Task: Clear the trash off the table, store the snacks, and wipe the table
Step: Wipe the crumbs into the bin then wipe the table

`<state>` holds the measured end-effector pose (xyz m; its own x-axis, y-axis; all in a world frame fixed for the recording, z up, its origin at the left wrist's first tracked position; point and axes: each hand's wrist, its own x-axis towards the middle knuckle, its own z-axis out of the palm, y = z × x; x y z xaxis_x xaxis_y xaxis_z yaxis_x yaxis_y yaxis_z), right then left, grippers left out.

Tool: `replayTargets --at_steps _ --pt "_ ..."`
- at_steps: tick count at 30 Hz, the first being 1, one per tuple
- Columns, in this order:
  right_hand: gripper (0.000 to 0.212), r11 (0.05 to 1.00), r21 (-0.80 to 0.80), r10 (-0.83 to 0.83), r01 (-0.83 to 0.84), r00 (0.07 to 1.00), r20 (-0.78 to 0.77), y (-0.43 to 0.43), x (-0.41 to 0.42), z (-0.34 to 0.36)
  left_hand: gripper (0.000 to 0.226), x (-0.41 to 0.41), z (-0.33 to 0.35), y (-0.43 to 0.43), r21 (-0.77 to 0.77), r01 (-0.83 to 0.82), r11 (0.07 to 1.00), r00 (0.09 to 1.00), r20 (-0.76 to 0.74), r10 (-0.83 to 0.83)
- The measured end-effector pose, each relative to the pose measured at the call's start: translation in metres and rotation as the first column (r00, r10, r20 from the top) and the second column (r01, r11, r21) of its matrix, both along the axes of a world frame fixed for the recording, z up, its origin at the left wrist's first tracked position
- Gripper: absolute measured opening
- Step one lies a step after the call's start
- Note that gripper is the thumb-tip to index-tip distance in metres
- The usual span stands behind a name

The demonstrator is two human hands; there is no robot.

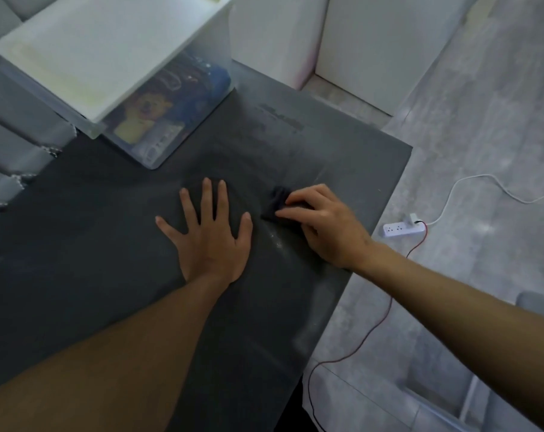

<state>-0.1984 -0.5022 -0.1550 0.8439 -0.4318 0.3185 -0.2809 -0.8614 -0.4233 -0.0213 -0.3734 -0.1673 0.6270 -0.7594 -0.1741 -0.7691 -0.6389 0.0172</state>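
Note:
On the dark grey table [77, 244], my left hand [206, 235] lies flat with its fingers spread, palm down near the middle. Just to its right, my right hand [323, 226] presses and grips a small dark cloth [275, 202] against the tabletop; most of the cloth is hidden under the fingers. A translucent storage box [171, 120] with a white lid [108, 54] stands at the table's far left, and colourful snack packets show through its wall.
The table's right edge runs diagonally close to my right wrist. On the grey floor beyond it lie a white power strip [403, 229], a white cable [482, 185] and a thin red wire [358, 347]. White cabinets [373, 42] stand behind the table.

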Motion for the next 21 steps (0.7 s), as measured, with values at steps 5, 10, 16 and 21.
replayTargets --at_steps 5,10,16,21 --pt "0.039 0.901 0.042 -0.434 0.432 0.901 0.026 -0.065 0.008 0.001 0.073 0.000 0.001 -0.001 0.009 0.007 1.000 1.000 -0.012 -0.007" --pt "0.036 0.891 0.088 -0.450 0.445 0.893 0.035 -0.046 0.030 0.001 0.072 0.001 0.002 -0.001 0.012 0.006 1.000 1.000 -0.020 -0.005" --pt "0.032 0.996 -0.086 -0.024 0.024 1.000 -0.002 -0.053 0.025 0.001 0.074 0.001 0.003 -0.001 0.032 0.005 0.999 1.000 -0.018 -0.005" --pt "0.036 0.816 0.119 -0.568 0.565 0.823 -0.007 -0.092 0.047 0.003 0.074 0.001 0.005 -0.002 0.031 0.007 0.999 1.000 -0.028 -0.006"
